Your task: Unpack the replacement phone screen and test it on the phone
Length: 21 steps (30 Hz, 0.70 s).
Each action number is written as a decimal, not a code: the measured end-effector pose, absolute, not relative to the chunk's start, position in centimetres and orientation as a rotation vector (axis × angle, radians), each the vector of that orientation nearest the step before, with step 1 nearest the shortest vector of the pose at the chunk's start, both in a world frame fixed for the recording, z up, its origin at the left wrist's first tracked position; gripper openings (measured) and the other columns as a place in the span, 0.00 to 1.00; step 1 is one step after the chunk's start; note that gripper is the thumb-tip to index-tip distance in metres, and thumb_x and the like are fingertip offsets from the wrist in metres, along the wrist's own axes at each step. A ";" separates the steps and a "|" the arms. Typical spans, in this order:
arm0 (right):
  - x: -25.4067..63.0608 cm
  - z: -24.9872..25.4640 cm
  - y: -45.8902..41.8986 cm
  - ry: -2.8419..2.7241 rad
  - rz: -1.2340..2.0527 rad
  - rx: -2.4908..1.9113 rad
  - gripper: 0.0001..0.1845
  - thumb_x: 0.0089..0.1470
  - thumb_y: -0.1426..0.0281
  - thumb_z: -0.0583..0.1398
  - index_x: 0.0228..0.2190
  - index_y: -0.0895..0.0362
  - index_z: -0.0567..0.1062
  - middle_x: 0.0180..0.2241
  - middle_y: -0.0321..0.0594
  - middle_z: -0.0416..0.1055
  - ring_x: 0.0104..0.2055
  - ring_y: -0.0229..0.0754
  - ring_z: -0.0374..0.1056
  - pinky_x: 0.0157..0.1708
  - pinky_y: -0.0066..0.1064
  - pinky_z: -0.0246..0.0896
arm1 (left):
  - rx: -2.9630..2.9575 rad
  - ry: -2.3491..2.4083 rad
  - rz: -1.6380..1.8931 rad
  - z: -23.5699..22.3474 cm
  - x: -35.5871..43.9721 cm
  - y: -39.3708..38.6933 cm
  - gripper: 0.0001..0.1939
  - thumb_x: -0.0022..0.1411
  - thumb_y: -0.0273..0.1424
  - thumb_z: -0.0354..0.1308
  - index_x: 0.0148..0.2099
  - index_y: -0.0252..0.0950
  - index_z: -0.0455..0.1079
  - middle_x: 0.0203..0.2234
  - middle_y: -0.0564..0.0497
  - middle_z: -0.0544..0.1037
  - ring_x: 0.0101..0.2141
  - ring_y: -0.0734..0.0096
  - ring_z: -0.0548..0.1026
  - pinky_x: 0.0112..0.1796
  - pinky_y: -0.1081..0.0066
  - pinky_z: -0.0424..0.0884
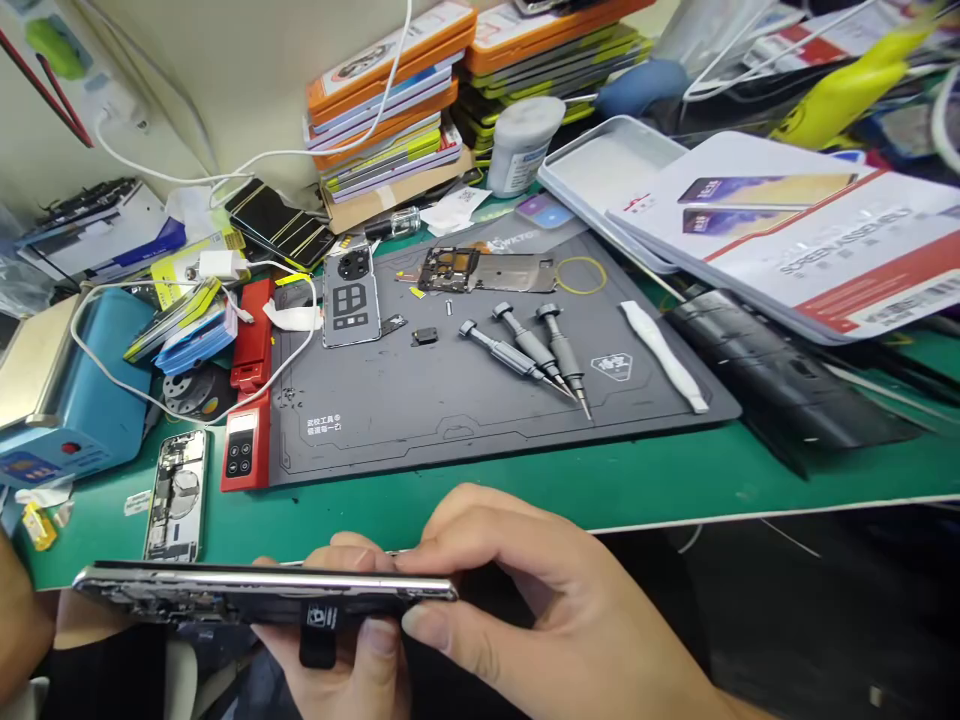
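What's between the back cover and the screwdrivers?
In the head view: a dark flat piece, a small black part, a tiny silvery piece and a yellow scrap.

You are at a bench in what looks like a phone-repair workshop: an opened phone is at the bottom of the frame, slim screwdrivers and a circuit board lie on the dark work mat at centre, and a "Screen Assembly" box sits upper right.

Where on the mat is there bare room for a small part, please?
The mat is bare between its front edge and the black part, and between the screwdrivers and white strip; phone parts crowd its back.
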State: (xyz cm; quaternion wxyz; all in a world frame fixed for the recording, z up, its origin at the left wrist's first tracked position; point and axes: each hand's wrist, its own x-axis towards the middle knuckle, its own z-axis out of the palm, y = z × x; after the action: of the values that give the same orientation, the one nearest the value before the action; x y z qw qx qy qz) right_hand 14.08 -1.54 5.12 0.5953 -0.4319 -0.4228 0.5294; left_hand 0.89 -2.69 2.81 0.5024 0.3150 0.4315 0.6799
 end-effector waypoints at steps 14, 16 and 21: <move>14.4 5.6 -1.3 -1.012 1.344 -1.080 0.07 0.54 0.77 0.69 0.32 0.53 0.85 0.31 0.34 0.79 0.34 0.37 0.76 0.36 0.27 0.70 | 1.069 1.104 1.632 0.6 -1.5 -2.4 0.26 0.59 0.28 0.73 0.57 0.49 0.71 0.39 0.56 0.86 0.38 0.70 0.83 0.39 0.69 0.85; 14.2 5.4 -1.3 -0.999 1.368 -1.085 0.07 0.54 0.76 0.70 0.32 0.51 0.85 0.31 0.33 0.78 0.34 0.37 0.75 0.36 0.27 0.69 | 1.010 1.140 1.642 1.4 -0.9 -2.6 0.30 0.57 0.29 0.75 0.58 0.51 0.70 0.40 0.57 0.86 0.38 0.71 0.84 0.40 0.70 0.85; 14.2 5.4 -1.4 -0.961 1.422 -1.060 0.07 0.53 0.76 0.70 0.32 0.51 0.84 0.31 0.31 0.77 0.35 0.36 0.74 0.36 0.27 0.67 | 0.785 1.287 1.672 2.9 0.7 -3.2 0.30 0.56 0.33 0.78 0.57 0.52 0.71 0.40 0.62 0.86 0.41 0.76 0.83 0.45 0.75 0.83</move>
State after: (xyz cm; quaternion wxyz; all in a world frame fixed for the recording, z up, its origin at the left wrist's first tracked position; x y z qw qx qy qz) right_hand 14.18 -1.41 5.44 0.5331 -0.4444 -0.4031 0.5964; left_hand 0.74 -3.16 2.88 0.4305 0.3146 0.5161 0.6703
